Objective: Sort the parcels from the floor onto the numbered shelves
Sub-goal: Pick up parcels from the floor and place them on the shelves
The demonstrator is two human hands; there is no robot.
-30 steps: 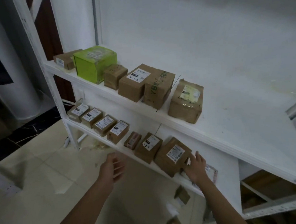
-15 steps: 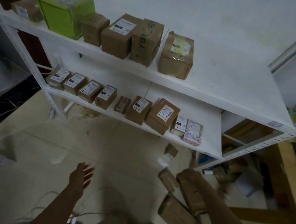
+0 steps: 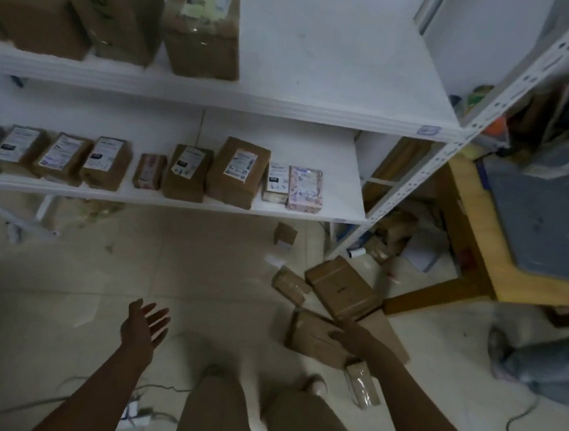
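Brown parcels lie on the tiled floor below the white rack: a large box [image 3: 342, 286], a small wrapped parcel [image 3: 290, 284], a flat box [image 3: 311, 340], a taped packet [image 3: 362, 385] and a little cube [image 3: 285, 234]. My right hand [image 3: 352, 339] reaches down and rests on the flat box, fingers stretched out over its top. My left hand [image 3: 146, 323] hangs in the air above the floor, fingers spread, holding nothing. The lower shelf [image 3: 176, 202] carries a row of several labelled parcels. The upper shelf [image 3: 284, 107] holds bigger boxes at its left.
A wooden table [image 3: 468, 262] with clutter on it stands right of the rack. More boxes sit under it. A grey bag [image 3: 535, 367] lies at the far right. A power strip [image 3: 134, 413] and cables cross the floor by my legs.
My view has dropped from the shelves to the floor. My right hand left the lower shelf and came down onto the flat box. My left hand stayed spread and low.
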